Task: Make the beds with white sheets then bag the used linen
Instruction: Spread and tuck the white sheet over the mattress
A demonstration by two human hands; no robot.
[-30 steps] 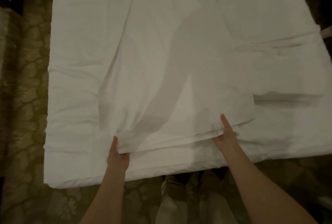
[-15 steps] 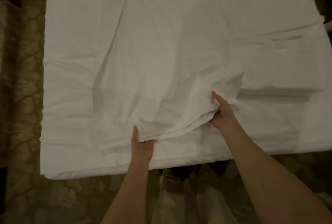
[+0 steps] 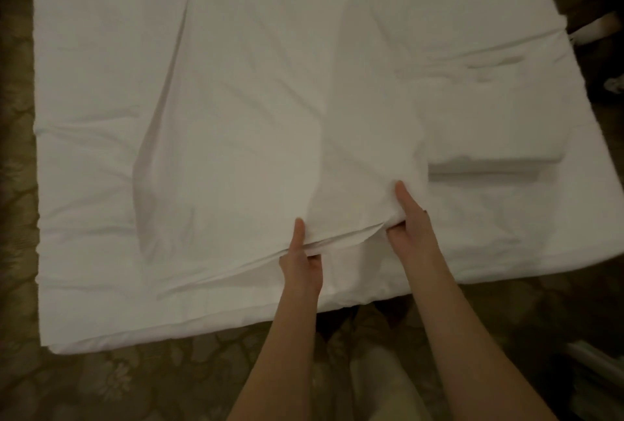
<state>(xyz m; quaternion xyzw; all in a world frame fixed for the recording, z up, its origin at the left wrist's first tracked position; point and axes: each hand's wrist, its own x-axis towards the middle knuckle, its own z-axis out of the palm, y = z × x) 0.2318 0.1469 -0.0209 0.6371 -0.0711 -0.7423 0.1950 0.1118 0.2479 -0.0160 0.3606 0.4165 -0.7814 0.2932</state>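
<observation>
A white bed (image 3: 84, 285) fills most of the view, its near edge just in front of me. On it lies a partly folded white sheet (image 3: 263, 137), running from the top of the frame down to my hands. My left hand (image 3: 300, 262) pinches the sheet's near hem, thumb on top and fingers underneath. Close to its right, my right hand (image 3: 410, 228) grips the same hem, thumb up on the cloth. The hem bunches between the two hands. A flat folded white piece (image 3: 499, 144) lies on the bed to the right.
Patterned olive carpet (image 3: 118, 383) surrounds the bed on the left and near side. My legs and feet (image 3: 381, 373) stand at the bed's near edge. Dark objects and something pale (image 3: 594, 29) sit beyond the bed's right side.
Both hands have slid toward each other along the sheet's near hem, the left moving right. The hem, stretched wide before, is now gathered between them. The view has shifted slightly closer.
</observation>
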